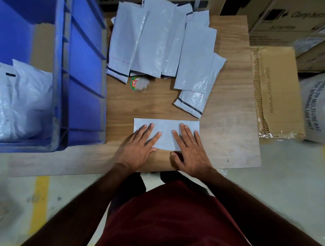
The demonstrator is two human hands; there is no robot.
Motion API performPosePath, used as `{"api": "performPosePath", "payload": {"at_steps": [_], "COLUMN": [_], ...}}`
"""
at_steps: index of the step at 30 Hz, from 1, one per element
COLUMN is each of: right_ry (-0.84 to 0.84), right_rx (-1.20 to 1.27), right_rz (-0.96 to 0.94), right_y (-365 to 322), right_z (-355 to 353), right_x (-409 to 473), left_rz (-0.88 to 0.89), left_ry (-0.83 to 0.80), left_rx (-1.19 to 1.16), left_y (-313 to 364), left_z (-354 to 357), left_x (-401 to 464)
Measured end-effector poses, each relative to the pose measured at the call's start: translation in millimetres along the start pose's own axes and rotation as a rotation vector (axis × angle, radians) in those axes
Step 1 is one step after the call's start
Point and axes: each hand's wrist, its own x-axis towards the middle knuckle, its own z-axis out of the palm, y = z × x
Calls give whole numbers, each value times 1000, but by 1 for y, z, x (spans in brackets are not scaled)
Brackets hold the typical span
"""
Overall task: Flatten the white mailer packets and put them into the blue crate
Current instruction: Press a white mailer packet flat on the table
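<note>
Both forearms reach forward from the near edge, angled slightly inward toward each other. The left hand (138, 147) lies palm down with fingers straight and spread, pointing far and a little right. The right hand (191, 149) also lies flat, palm down, fingers extended and fanned, thumb (175, 156) stretched toward the left.

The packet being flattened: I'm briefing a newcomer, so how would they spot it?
On the wooden board, look at the near edge. The packet lies crosswise under the left hand and right hand, alone and flat, apart from the overlapping pile behind.
</note>
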Motion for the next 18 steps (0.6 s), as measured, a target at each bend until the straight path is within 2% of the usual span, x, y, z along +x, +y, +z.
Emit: {"api": "performPosePath", "payload": {"at_steps": [5,8,11,14,18], "right_ry": [-11,29,77,162,243], "right_rx": [-74,-75,-91,-124,-153], "right_rz": [77,120,91,33,-31], "right_y": [-12,-15,-18,-18,-19], "right_z": [-3,-14,-29,-48,-75], "right_x": [5,11,17,18,16], "left_rz": [8,48,111,49,19], "left_ry": [84,59,12,-51,-17], "left_rx": [-77,-91,-72,-118,-104], "left_y": [-1,-3,-5,-3,-3], "left_z": [-21,-35,-44,-68,-98], "left_x": [8,10,7,10,10]}}
